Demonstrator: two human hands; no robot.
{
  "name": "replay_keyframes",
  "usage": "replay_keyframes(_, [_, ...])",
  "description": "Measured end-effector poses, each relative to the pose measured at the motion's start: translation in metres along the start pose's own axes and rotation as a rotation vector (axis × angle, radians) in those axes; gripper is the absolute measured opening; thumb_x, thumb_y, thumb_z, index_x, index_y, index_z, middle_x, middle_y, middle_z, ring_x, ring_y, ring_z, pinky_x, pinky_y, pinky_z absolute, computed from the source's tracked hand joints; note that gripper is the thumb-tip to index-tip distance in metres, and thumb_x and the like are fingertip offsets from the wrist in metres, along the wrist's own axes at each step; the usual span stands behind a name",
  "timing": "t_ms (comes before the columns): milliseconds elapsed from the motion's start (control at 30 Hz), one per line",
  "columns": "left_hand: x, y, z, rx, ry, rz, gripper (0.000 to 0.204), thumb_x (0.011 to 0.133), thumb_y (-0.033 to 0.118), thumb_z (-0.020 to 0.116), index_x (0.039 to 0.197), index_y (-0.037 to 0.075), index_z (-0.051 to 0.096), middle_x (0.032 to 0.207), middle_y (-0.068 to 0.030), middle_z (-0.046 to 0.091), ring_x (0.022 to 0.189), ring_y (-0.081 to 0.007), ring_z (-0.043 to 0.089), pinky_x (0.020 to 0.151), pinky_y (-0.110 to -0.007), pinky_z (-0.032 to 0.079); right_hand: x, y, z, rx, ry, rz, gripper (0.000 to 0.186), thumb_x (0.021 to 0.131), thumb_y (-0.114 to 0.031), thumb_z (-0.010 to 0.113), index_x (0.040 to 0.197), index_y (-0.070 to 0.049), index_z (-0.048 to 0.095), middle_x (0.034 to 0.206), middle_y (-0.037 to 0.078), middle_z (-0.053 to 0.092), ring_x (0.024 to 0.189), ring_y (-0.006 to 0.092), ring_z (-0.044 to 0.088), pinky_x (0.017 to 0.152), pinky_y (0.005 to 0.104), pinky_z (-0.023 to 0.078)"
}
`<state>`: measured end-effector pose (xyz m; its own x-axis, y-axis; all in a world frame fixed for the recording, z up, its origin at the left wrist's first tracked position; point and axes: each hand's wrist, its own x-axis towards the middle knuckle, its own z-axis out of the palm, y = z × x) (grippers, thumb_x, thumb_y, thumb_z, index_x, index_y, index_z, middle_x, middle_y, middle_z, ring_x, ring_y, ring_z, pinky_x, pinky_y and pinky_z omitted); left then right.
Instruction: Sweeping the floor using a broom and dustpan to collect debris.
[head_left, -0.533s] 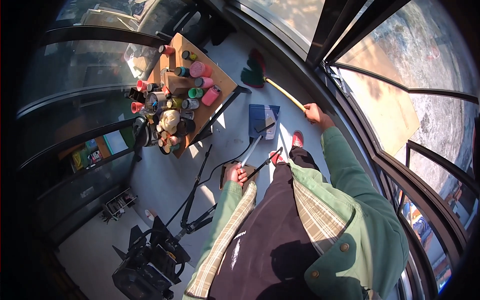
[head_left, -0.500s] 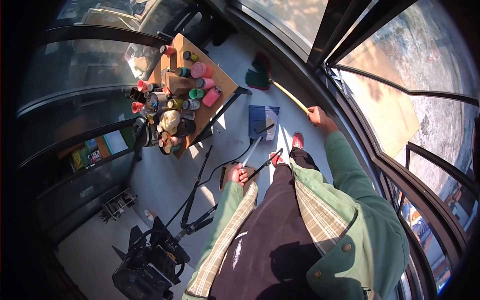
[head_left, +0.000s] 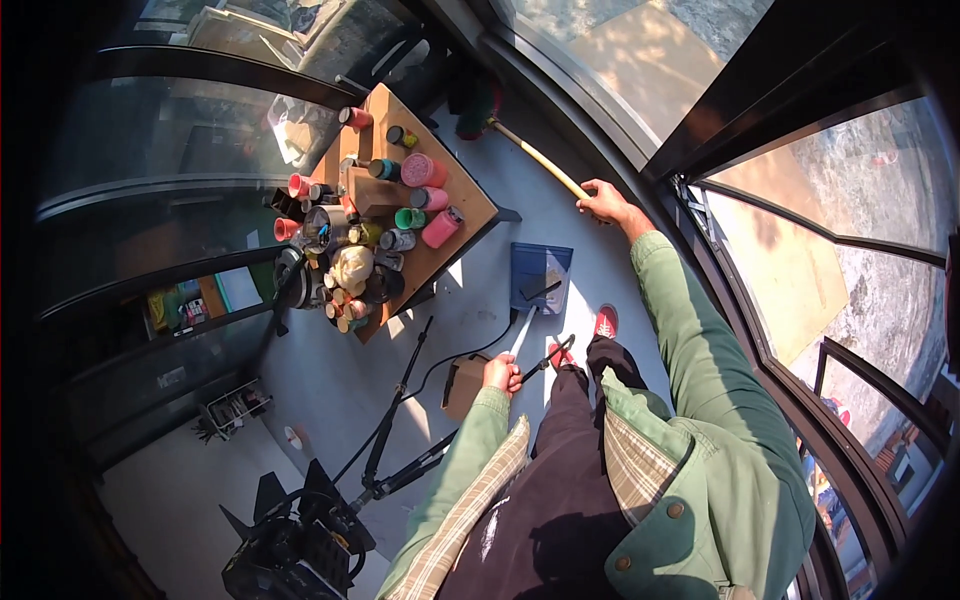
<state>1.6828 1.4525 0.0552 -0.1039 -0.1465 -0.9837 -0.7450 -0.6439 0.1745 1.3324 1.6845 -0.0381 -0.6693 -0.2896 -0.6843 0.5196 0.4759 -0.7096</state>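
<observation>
One arm (head_left: 700, 335) stretches forward, right hand (head_left: 604, 202) curled around the broom handle (head_left: 541, 158).

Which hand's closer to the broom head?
Right. The right hand grips the broom handle, its far end from the broom head; the left hand is farther back, on the dustpan handle.

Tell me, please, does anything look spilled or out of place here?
Nothing looks plainly spilled or damaged. Slightly odd: a cable curves loosely across the floor near the dustpan, where it might trip someone.
</observation>
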Motion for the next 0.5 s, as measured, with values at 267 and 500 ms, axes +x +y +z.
replay_keyframes(267, [-0.004, -0.016, 0.001, 0.034, -0.012, 0.056, 0.041, 0.089, 0.01, 0.047, 0.129, 0.009, 0.039, 0.058, -0.0044, 0.048, 0.035, -0.0096, 0.032, 0.032, -0.027, 0.022, 0.09, -0.038, 0.016, -0.766, -0.018, 0.047, 0.034, 0.082, -0.011, 0.059, 0.116, -0.004, 0.065, 0.12, 0.017, 0.064, 0.111, 0.0318, 0.062, 0.09, 0.0411, 0.052])
replay_keyframes(500, [-0.004, -0.036, 0.02, 0.144, 0.034, 0.085, 0.05, 0.088, 0.012, 0.046, 0.136, 0.007, 0.033, 0.06, -0.0053, 0.048, 0.036, -0.0094, 0.031, 0.034, -0.028, 0.022, -0.047, 0.007, 0.0, -0.627, 0.056, -0.21, 0.038, 0.078, -0.004, 0.057, 0.115, 0.0, 0.061, 0.109, 0.024, 0.064, 0.102, 0.0379, 0.063, 0.087, 0.0451, 0.051])
